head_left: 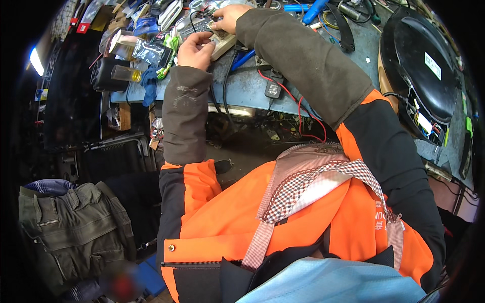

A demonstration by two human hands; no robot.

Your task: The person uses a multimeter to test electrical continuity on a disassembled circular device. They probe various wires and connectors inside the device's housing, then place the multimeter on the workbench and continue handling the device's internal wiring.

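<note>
Blue-grey worktop (242,88), visibly cluttered toward the near left corner. Along its right edge, large black oval appliance (419,70), with coloured wires (432,134) exposed at the near end. In from the near edge, left of centre: right hand (232,17), extended across from the right, fingers bent and fingertips at the far part of a pale boxy device (221,47); firmness of grip impossible to tell. At the device's left side, left hand (196,51), thumb and forefinger close together; whether clamped on anything, impossible to tell. Device itself aslant between both hands. Near the left corner, blue cloth (149,87) draped over the near edge. Farther right, at the same edge, black power adapter (273,88), with thin red cable (300,118) beside it.
</note>
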